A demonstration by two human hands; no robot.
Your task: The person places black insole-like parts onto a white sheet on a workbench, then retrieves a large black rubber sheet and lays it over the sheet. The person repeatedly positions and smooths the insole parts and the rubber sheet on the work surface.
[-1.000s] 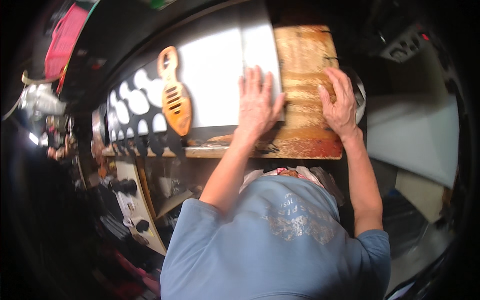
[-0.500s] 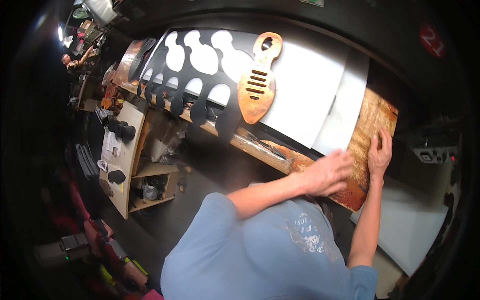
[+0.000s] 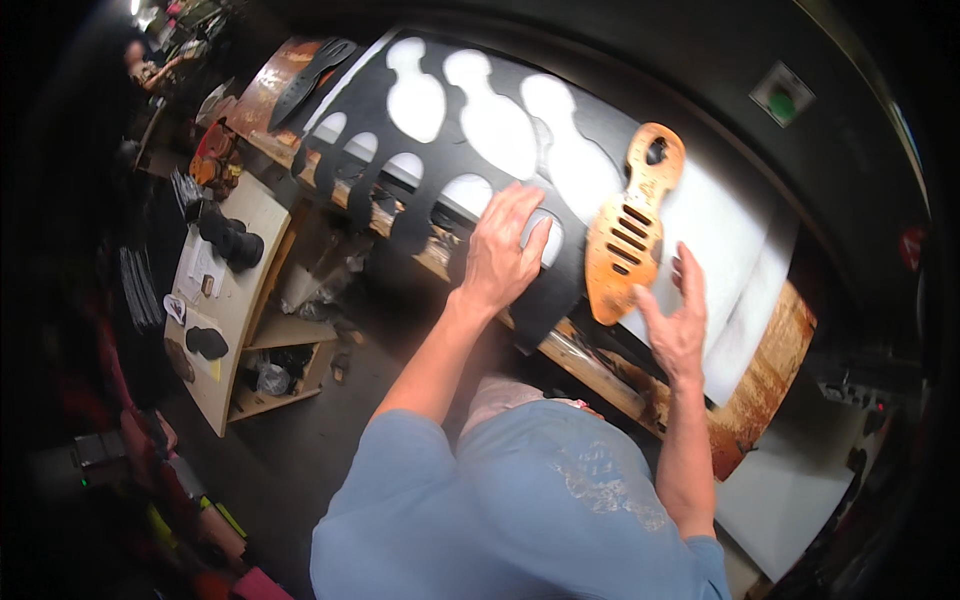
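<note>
Nearest the wearer, both hands extend over the bench. The left hand is open, fingers extended and close together, thumb apart; it is positioned over the front part of a black sheet, and contact with the surface cannot be confirmed. The right hand is also open and grips nothing; its thumb is at the edge of the orange slotted template, near the pointed end, and whether it touches cannot be told. The template lies flat, its ring end directed away from the wearer. Left of it, the black sheet already has three complete bulb-shaped openings in the rear row and a row of rounded openings along the front edge. By judgement, most of the visible sheet area is used; only narrow webs and front tongues are left between openings. Uncut material beneath the template cannot be verified. To the right, the white board shows no openings. Farther off, a green button is mounted on the dark panel behind the bench.
</note>
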